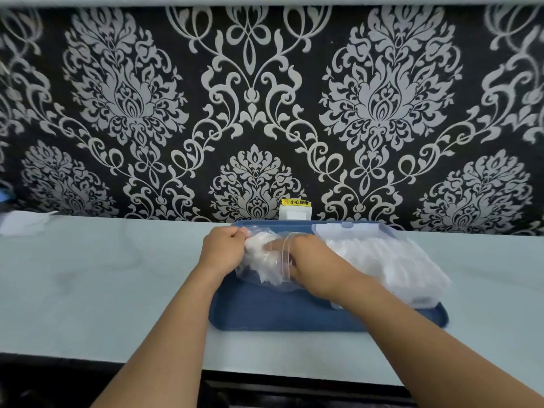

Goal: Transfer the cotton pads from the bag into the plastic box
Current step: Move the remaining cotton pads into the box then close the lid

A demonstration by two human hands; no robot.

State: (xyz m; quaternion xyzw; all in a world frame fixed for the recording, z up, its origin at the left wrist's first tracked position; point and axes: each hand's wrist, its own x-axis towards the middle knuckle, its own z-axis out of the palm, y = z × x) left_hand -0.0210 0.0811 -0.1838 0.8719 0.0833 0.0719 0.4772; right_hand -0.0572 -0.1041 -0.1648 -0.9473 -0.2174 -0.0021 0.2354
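Both hands work over a blue tray [282, 313] on a pale counter [103, 290]. Left hand [223, 250] pinches the far-left edge of a clear zip bag [265, 260], fingers curled tight on the plastic. Right hand [309, 260] is pushed in through the bag mouth, fingers seen through the film among the white cotton pads [259, 245]; can't tell if they grip any. The bag sits over the tray's left half. The plastic box [388, 266], clear, lies on the tray's right half, just right of the right wrist, already holding white pads; its lid stands up at the far side with a blue clasp. On the far wall, black-and-silver damask wallpaper [382, 98], a white socket [295, 214] under a yellow sticker [297, 202] reading "小心触电". White crumpled thing far left on the counter, unclear.
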